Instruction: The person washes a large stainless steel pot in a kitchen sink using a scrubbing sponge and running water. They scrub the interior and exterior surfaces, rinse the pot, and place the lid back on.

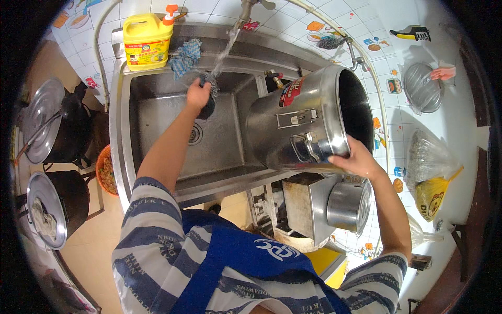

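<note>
In the head view, my left hand (pixel 199 94) grips a dark scrubber (pixel 208 108) with a grey, mesh-like part, over the stainless steel sink (pixel 180 161). Water (pixel 226 53) runs from the faucet (pixel 246 11) down onto the scrubber. A large stainless steel barrel (pixel 262 121) lies on its side over the sink's right part, its dark mouth facing right. It has a clasp (pixel 297 118), a folding handle (pixel 304 148) and a red label. My right hand (pixel 359 158) holds the lower edge of its rim, thumb outside; the other fingers are partly hidden inside the mouth.
A yellow detergent jug (pixel 147 43) and a blue-white cloth (pixel 186 57) stand on the sink's back ledge. An orange basket (pixel 106 170) and lidded pots (pixel 59 204) are at left. A metal pot (pixel 348 206) sits below the barrel. Bags (pixel 429 161) hang on the right wall.
</note>
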Action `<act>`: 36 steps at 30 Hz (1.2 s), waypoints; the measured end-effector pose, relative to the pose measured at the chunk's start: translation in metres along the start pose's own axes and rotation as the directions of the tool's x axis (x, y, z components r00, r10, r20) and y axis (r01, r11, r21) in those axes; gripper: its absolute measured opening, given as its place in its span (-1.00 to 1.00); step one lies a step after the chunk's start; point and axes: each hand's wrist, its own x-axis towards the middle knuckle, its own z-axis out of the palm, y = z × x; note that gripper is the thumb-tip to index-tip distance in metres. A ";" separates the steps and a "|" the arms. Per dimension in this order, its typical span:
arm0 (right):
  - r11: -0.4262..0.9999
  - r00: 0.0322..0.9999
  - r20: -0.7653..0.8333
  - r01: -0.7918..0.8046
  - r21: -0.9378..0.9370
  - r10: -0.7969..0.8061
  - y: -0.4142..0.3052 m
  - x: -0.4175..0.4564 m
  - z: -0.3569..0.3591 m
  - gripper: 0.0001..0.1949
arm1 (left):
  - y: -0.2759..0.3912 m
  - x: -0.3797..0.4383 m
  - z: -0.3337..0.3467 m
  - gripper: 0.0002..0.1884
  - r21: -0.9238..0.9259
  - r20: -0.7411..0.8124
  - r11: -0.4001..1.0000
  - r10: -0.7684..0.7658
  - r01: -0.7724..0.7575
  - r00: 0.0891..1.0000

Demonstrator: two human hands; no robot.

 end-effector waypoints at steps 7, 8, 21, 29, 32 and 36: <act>0.997 0.943 -0.326 -0.080 -0.019 0.070 -0.019 0.036 0.018 -0.51 | 0.186 -0.087 0.037 -0.62 -0.307 0.463 0.944 0.258 -0.120 0.848; 0.996 0.945 -0.327 -0.052 -0.067 0.027 -0.023 0.040 0.017 -0.52 | 0.190 -0.081 0.067 -0.60 -0.328 0.346 0.904 0.385 -0.274 0.855; 0.990 0.935 -0.326 -0.128 0.051 0.138 0.005 0.039 0.009 -0.56 | -0.004 -0.171 0.116 -0.50 0.113 0.501 0.969 -0.246 0.219 0.830; 0.994 0.940 -0.326 -0.107 0.009 0.104 -0.003 0.040 0.008 -0.59 | -0.025 -0.113 0.046 -0.41 0.284 0.191 0.920 -0.331 0.271 0.924; 0.995 0.940 -0.325 -0.100 0.015 0.099 0.003 0.039 0.007 -0.60 | -0.002 -0.059 0.019 -0.49 0.226 0.168 0.940 -0.296 0.256 0.940; 0.999 0.931 -0.364 -0.003 0.036 0.016 0.001 0.038 0.009 -0.58 | 0.031 -0.016 -0.007 -0.53 -0.024 0.248 0.965 -0.247 0.261 0.937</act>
